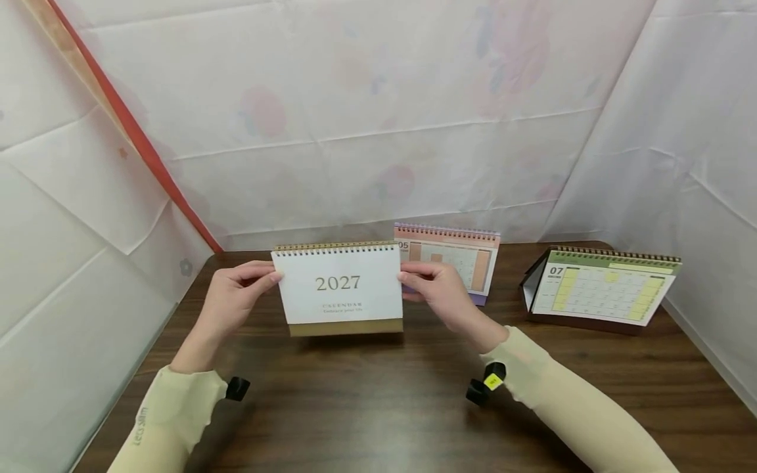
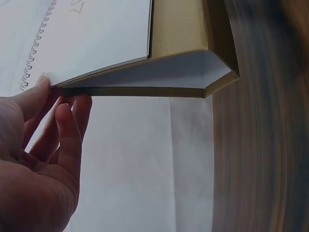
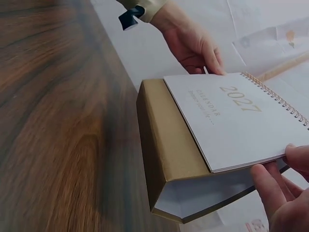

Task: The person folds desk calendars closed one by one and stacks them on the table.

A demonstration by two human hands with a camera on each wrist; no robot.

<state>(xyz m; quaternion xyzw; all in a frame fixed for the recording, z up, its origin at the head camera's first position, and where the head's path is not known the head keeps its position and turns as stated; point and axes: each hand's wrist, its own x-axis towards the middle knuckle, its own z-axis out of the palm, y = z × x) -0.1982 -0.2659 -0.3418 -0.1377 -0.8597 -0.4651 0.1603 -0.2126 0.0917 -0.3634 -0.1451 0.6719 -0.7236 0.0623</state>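
Note:
A white desk calendar [image 1: 340,299] marked 2027, with a spiral binding along its top and a gold-brown folded stand [image 3: 176,133], is held upright between both hands. My left hand [image 1: 230,299] pinches its left edge near the top, thumb on the front page and fingers behind, as the left wrist view shows. On the opposite edge, my right hand [image 1: 442,297] pinches it the same way. The stand's base appears slightly above the table, with a shadow under it. Through the open side, the stand's white inside [image 2: 169,72] shows.
Behind my right hand stands a pink and purple calendar [image 1: 455,263] showing 05, partly hidden. Farther right is a green and yellow calendar [image 1: 609,289] showing 07. The dark wooden table [image 1: 355,407] meets white fabric walls [image 1: 355,164] at the back and sides.

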